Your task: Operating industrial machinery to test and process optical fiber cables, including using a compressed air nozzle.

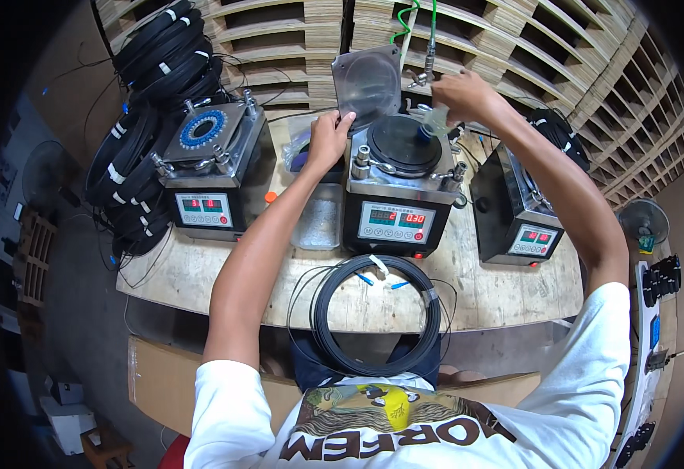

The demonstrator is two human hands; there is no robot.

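Observation:
My left hand (329, 139) pinches the lower left edge of a square grey plate (367, 80), tilted up behind the middle polishing machine (398, 223). On that machine lies a round black pad (395, 148), uncovered. Above the pad's right side, my right hand (467, 95) is closed around a small clear squeeze bottle (438, 121). The bottle is tipped down, and its blue end is at the pad; whether it touches I cannot tell. A coil of black cable (322, 313) with blue connectors rests at the table's front edge, close to my body.
A second machine (215, 184) with a ring of blue connectors stands left, a third (517, 207) right. Between left and middle sits a clear plastic tray (318, 219). Stacked black cable coils (162, 66) rise at the far left. A green air hose (433, 23) hangs behind.

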